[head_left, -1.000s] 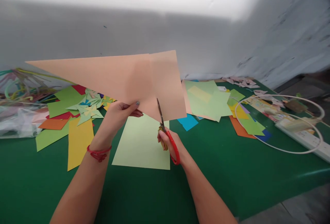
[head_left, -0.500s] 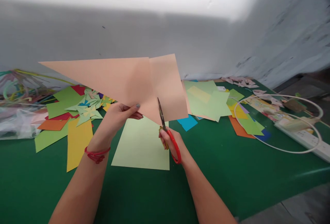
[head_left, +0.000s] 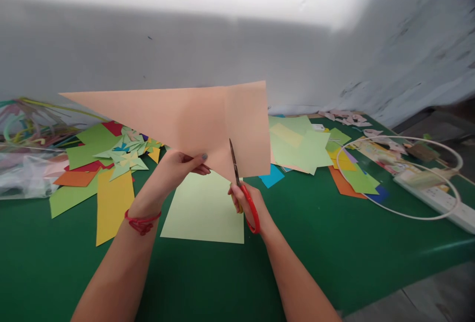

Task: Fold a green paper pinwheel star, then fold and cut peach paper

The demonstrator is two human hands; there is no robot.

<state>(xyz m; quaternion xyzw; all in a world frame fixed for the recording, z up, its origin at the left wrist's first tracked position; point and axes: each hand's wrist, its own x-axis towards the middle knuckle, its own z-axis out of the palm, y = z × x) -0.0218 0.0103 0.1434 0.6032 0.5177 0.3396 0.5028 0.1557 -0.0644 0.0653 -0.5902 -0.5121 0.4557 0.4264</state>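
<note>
A large peach sheet of paper [head_left: 166, 114], folded to a long point on the left with a squarish strip on the right, is held up above the table. My left hand [head_left: 185, 166] pinches its lower edge between thumb and fingers. In my right hand [head_left: 252, 203] is a pair of scissors [head_left: 249, 206] with a red and a yellow handle. The blades point upward at the lower edge of the peach paper, along the line between the pointed part and the strip. Below lies a pale green sheet [head_left: 204, 213], partly behind both hands.
Coloured papers and folded paper stars [head_left: 128, 156] lie at the left, near a yellow sheet [head_left: 115, 203] and clear plastic bags [head_left: 25, 176]. Pale green sheets [head_left: 297, 146] are at the right, with a white cable loop [head_left: 404, 217] and power strip [head_left: 441, 201] on the green table [head_left: 311, 262].
The peach paper and my left hand have shifted slightly right. The strip at the right end stands straighter. The scissor blades look closer together at the paper's lower edge.
</note>
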